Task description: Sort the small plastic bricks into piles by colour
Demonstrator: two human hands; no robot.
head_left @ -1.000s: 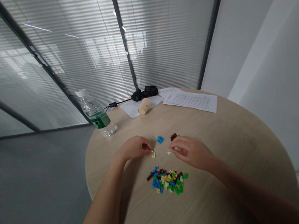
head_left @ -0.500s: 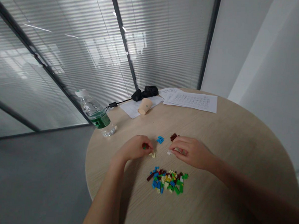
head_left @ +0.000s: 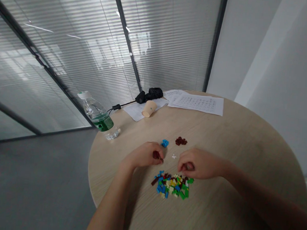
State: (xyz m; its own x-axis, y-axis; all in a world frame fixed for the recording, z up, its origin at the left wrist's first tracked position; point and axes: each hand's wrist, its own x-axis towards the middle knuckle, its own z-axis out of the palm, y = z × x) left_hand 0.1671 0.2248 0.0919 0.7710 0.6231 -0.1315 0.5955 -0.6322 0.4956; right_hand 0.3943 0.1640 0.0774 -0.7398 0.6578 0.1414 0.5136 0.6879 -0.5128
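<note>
Fingers (head_left: 162,152) of the left hand (head_left: 147,155) curl narrow around a dark red piece (head_left: 156,154), their tips turned right and down over the bench (head_left: 242,144). Just beyond those knuckles sits a small cluster of light blue toy bricks (head_left: 164,143). Next along, a few white bricks (head_left: 174,156) lie between the two hands, touching neither. On the wearer's side of both hands spreads the mixed pile of toy bricks (head_left: 172,184), its longer side running left to right. Farther off, past the right-hand fingertips, is a group of reddish-brown bricks (head_left: 181,141). Rightmost, the right hand (head_left: 201,163) is the one nearer the pile: its bent fingers are at the far edge, so the bricks lie toward the wearer from them. Whether they pinch anything cannot be told, the tips being blurred.
</note>
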